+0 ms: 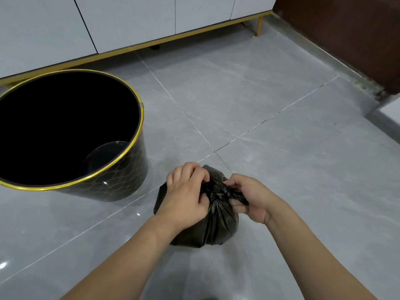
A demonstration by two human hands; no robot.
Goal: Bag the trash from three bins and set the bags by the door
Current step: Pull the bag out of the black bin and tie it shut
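Observation:
A small black trash bag [216,226] sits on the grey tiled floor in the lower middle of the head view, its top gathered into a twisted knot. My left hand [186,195] pinches the bag's neck from the left. My right hand [249,198] grips the twisted end from the right. A black bin with a gold rim [121,176] stands on the floor to the left of the bag. It has no liner and looks empty inside.
A white cabinet [129,18] on gold legs runs along the back. A dark brown door or panel [346,35] stands at the far right, with a raised sill [391,109] below it. Grey floor tiles [259,94] stretch between them.

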